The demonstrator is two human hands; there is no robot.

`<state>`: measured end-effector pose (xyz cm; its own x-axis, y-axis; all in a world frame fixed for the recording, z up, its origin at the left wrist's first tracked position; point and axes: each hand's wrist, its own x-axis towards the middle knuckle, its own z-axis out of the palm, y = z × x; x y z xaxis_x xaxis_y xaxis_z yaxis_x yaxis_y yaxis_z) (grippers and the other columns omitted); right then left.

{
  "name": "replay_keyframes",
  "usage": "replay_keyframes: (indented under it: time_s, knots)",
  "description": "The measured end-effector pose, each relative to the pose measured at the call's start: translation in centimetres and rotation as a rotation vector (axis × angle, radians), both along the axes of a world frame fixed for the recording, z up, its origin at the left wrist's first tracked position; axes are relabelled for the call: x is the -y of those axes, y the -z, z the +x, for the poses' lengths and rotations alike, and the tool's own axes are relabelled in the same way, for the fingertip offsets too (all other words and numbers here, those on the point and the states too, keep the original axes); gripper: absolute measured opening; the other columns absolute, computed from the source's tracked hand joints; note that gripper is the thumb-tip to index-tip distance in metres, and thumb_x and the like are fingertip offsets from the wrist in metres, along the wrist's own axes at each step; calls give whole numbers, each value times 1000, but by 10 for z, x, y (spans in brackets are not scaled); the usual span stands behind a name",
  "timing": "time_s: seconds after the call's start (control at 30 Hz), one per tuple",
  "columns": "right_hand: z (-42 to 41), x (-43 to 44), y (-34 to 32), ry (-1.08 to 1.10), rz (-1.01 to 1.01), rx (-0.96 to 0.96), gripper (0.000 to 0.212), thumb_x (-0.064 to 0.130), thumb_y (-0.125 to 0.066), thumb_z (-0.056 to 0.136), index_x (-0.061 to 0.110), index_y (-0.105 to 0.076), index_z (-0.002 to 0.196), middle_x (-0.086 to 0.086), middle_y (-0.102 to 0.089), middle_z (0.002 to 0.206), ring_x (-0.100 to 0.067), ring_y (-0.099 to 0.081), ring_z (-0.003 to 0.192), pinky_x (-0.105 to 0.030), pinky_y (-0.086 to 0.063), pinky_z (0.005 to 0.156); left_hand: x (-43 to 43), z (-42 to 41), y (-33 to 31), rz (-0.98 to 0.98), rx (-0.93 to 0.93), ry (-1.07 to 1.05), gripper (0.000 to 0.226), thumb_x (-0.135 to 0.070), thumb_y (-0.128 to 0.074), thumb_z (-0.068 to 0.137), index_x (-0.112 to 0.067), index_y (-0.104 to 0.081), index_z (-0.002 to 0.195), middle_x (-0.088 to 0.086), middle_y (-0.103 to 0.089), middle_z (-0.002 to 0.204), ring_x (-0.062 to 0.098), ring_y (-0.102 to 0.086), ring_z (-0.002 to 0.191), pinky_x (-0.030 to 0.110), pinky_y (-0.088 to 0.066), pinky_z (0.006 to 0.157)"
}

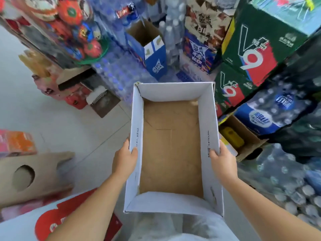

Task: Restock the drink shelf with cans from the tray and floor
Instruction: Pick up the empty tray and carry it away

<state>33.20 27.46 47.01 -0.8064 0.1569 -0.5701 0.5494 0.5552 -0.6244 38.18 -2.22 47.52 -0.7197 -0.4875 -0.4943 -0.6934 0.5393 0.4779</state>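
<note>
Held at centre frame, long axis running 12 to 6 o'clock: a cardboard tray (207, 119), white walls, bare brown bottom, no cans inside. Clamped on its 9 o'clock wall, toward the 6 o'clock end, the left hand (125, 158), thumb hooked over the rim; clamped likewise on the 3 o'clock wall, the right hand (223, 160). Hands well apart, then, with the tray's full width between. Underneath at 9 o'clock, pale tiled floor (52, 110); stacked at 1 o'clock, green cases (251, 54); at 12, an open blue carton (153, 49); from 3 to 5, shrink-wrapped bottle packs (278, 112). No loose cans made out anywhere, nor any drink shelf told apart from the stacks. Probably the tray's share done, and the step in hand the getting rid of the empty tray. Next likely calls for lowering it level onto free floor toward 9 o'clock, releasing both walls together, then stooping for the floor cans, wherever those lie out of view.
</note>
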Motion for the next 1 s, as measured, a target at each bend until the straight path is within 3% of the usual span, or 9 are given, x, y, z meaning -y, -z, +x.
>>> replay_keyframes:
  time_s: [0.23,0.43,0.53,0.7,0.8,0.93,1.0]
  knots:
    - [-65,68,52,326,81,79,42,19,-43,95,41,-47,130,6,-63,82,-19,-60,69,-29,-43,53,67,-148,70,48,80,308,33,-22,-48,98,-24,-51,131,4,-68,116,32,-62,99,38,-51,82]
    - [-92,113,122,585,133,141,33,18,-45,96,38,-53,120,9,-61,84,-8,-54,68,-34,-46,64,95,-241,153,72,144,557,45,-22,-45,99,-34,-39,142,4,-65,117,36,-60,102,37,-48,81]
    - [-98,124,174,632,110,166,38,17,-44,97,31,-50,132,11,-57,82,-18,-54,73,-34,-44,68,100,-269,205,117,142,621,48,-18,-46,98,-33,-39,143,4,-64,120,34,-61,106,38,-51,85]
    - [-104,133,280,669,87,236,37,18,-45,100,22,-46,136,-9,-64,110,-25,-54,85,-31,-39,72,99,-293,303,80,121,712,48,-10,-48,98,-17,-42,145,11,-60,131,33,-56,118,26,-40,90]
    - [-108,132,337,684,98,220,42,13,-46,99,23,-44,140,-7,-62,115,-23,-54,89,-28,-37,73,97,-299,365,76,155,743,45,-12,-48,99,-16,-43,143,11,-60,131,32,-57,117,30,-42,94]
    - [-112,128,401,707,118,234,46,15,-45,99,24,-40,144,-9,-60,127,-31,-57,107,-31,-42,83,87,-304,434,116,87,751,51,-7,-53,95,-15,-42,145,11,-56,136,28,-53,124,30,-39,102]
    - [-113,124,427,717,120,253,45,14,-43,99,22,-40,143,-11,-59,128,-31,-56,106,-33,-43,84,79,-309,462,94,82,751,48,-7,-54,94,-12,-45,141,13,-57,132,29,-54,122,32,-40,102]
